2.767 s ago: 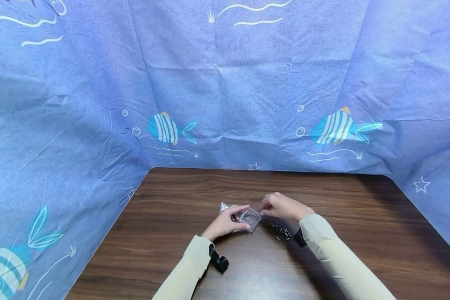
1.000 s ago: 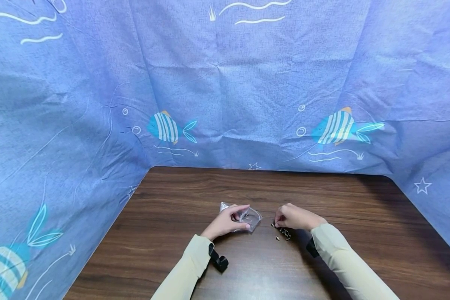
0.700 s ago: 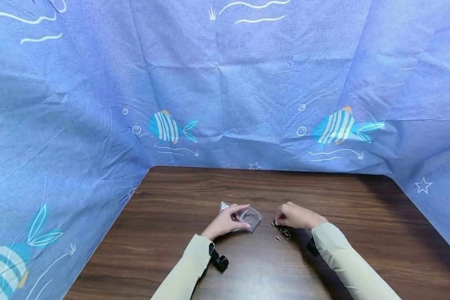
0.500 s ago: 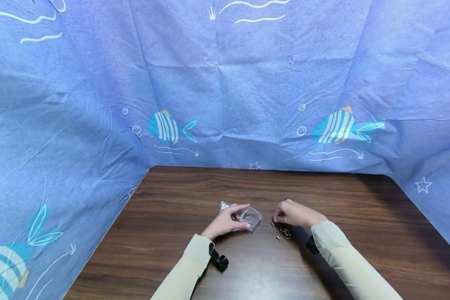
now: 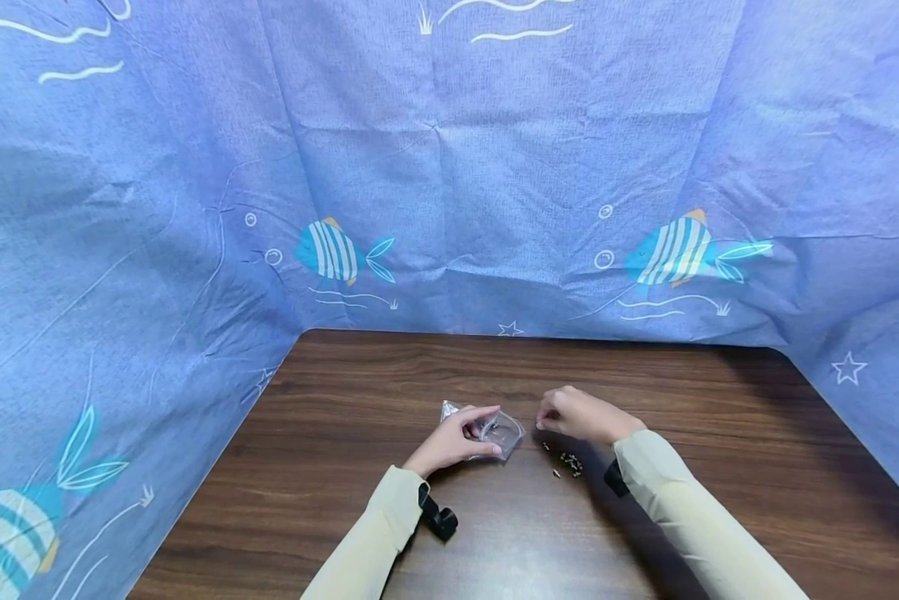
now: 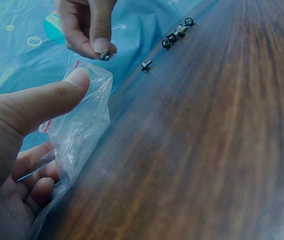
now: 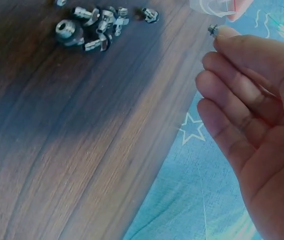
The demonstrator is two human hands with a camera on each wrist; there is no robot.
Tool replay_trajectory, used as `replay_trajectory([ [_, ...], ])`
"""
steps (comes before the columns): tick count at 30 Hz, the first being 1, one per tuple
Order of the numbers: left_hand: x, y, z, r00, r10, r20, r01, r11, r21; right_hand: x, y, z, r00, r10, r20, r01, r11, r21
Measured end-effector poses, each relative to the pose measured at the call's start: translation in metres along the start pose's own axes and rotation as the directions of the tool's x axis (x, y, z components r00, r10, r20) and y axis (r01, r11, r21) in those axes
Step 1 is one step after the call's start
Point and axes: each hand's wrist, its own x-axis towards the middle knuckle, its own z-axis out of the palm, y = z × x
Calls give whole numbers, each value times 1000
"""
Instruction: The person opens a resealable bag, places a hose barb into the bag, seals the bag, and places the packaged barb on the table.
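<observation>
My left hand (image 5: 451, 443) holds a clear zip bag (image 5: 507, 435) at its mouth. In the left wrist view the thumb presses the rim of the bag (image 6: 84, 125), which has a red line along its seal, and the mouth gapes. Between thumb and fingertips, my right hand (image 5: 582, 415) pinches a small metal screw (image 6: 104, 57), just apart from the bag. Several more screws (image 7: 99, 25), silver with dark washers, lie loosely clustered on the table below that hand. Something small and dark shows in the bag, too blurred to make out.
A dark wood-grain table (image 5: 344, 500) spans the work area. Blue cloth (image 5: 494, 167) with fish prints hangs behind and at the sides. One single screw (image 5: 556, 473) lies in front of the cluster, another (image 5: 546, 446) behind it. Black straps sit on both wrists.
My right hand went from beside the bag to the screws, picked one up, and has now come back leftward, nearer the bag. The left hand and bag stay in place.
</observation>
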Motion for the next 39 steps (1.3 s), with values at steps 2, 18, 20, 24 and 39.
replay_trajectory([
  [2, 1, 0, 0, 1000, 2, -1, -2, 1000, 1, 2, -1, -1, 1000, -10, -9, 10, 1000, -4],
  [18, -1, 2, -1, 1000, -8, 0, 8, 1000, 9, 22, -13, 0, 996, -63, -57, 61, 998, -26],
  [20, -1, 2, -1, 1000, -10, 2, 10, 1000, 10, 24, -14, 1, 997, -62, -56, 61, 998, -23],
  [24, -1, 2, -1, 1000, -15, 6, 15, 1000, 5, 27, -16, 4, 998, -51, -46, 51, 999, -13],
  [39, -2, 1, -1, 1000, -15, 16, 15, 1000, 2, 34, -25, 7, 999, -36, -20, 37, 999, 23],
])
